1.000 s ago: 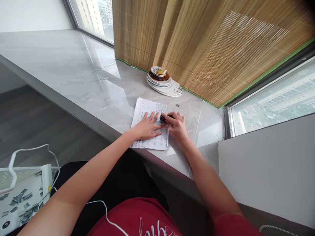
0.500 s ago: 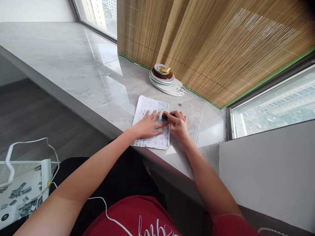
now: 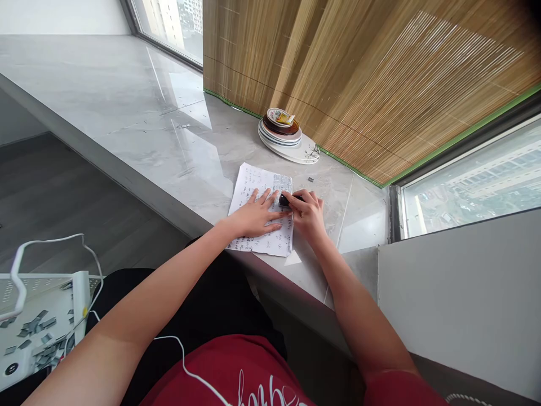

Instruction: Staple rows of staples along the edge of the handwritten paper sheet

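A sheet of handwritten paper lies on the grey stone-patterned ledge, close to its front edge. My left hand rests flat on it with fingers spread. At the paper's right edge, my right hand grips a small black tool with a rounded end. The rounded end touches or hovers just over the sheet; I cannot tell which. Most of the tool is covered by my fingers, so its kind is unclear. A short dark grey strip lies just beyond my right hand.
Behind the paper, plates are stacked against a bamboo blind, with a small yellow packet on top. Tiny bits are scattered on the ledge. At lower left, a white tray holds grey strips and a cable.
The whole view has shifted very slightly. Both hands keep the same place on the paper, and the black tool stays in my right hand.
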The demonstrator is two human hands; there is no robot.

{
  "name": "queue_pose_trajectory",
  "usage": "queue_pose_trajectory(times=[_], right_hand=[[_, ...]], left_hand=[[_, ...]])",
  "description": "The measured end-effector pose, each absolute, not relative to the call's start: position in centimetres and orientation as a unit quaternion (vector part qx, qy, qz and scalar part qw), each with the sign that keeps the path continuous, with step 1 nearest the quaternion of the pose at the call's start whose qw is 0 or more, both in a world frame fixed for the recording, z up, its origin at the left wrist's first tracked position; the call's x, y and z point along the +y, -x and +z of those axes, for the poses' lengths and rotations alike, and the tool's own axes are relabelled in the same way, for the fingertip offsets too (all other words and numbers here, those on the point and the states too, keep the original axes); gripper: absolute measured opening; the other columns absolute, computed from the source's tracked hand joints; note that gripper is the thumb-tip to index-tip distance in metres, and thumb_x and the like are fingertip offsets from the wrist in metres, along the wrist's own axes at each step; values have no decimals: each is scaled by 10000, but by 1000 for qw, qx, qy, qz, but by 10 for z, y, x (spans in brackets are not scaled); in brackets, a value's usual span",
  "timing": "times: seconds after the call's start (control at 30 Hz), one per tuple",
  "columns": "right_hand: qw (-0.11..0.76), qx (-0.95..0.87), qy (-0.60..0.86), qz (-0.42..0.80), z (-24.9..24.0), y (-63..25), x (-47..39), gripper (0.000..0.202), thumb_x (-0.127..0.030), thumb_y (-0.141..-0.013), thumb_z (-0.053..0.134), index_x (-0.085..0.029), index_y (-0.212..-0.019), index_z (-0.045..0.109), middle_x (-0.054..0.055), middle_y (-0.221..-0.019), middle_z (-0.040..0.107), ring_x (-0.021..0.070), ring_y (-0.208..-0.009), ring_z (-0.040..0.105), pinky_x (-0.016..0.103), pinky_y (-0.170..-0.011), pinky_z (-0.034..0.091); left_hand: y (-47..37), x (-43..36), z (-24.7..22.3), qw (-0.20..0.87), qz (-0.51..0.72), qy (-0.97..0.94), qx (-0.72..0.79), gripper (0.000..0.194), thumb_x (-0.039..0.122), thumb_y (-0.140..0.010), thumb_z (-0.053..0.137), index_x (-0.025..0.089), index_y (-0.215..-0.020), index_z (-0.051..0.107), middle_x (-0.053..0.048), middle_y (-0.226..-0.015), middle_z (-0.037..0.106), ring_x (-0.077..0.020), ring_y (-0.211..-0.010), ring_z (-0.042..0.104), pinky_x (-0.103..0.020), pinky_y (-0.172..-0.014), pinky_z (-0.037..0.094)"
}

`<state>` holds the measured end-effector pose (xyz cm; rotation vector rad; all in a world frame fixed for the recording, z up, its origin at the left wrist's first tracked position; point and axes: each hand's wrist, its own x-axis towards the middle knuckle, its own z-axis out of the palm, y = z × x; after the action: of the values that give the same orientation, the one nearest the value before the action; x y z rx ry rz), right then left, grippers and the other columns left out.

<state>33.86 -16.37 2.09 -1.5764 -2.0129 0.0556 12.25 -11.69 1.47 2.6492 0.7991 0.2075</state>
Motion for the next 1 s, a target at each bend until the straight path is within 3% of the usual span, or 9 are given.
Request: queue_pose_trajectory(times=[0.4, 0.57, 0.8, 0.9, 1.0], right_hand=[[239, -768, 592, -49, 20, -324, -165, 626, -109, -963, 500, -461, -1462, 640, 107, -1176, 653, 347, -1110, 475, 603, -1061, 282], [246, -769, 589, -8, 23, -342, -164, 612, -127, -967, 504, -402, -1507, 594, 97, -1217, 673, 330, -1127, 526, 518, -992, 377], [293, -656, 696, 3, 22, -373, -158, 500, -102, -878, 548, -283, -1325, 678, 130, -1158, 701, 365, -1114, 565, 522, -946, 414], [326, -601, 730, 14, 22, -378, -158, 364, -152, -861, 586, -233, -1196, 703, 141, -1073, 691, 354, -1028, 586, 492, -896, 450], [367, -578, 729, 2, 26, -373, -160, 263, -164, -851, 588, -220, -1084, 698, 127, -1032, 682, 336, -1007, 595, 460, -876, 467]], left_hand=[[-121, -117, 15, 167, 59, -942, 285, 563, 598, -1096, 453, 425, -1632, 460, 30, -1819, 50, -419, -1665, -4, -687, -1323, 8], [-119, -114, 16, 170, 47, -941, 289, 561, 622, -1094, 432, 462, -1632, 446, 51, -1818, 55, -427, -1662, -24, -693, -1320, 4], [-121, -116, 19, 183, 39, -942, 278, 571, 640, -1089, 449, 529, -1644, 376, 77, -1815, 65, -424, -1662, -36, -724, -1308, 15], [-108, -109, 32, 185, 110, -935, 283, 577, 594, -1107, 446, 444, -1662, 390, 12, -1804, 182, -375, -1667, 101, -688, -1329, 68], [-67, -86, 41, 130, 264, -874, 387, 493, 417, -1147, 348, 280, -1587, 525, -69, -1700, 428, -281, -1596, 345, -529, -1348, 224]])
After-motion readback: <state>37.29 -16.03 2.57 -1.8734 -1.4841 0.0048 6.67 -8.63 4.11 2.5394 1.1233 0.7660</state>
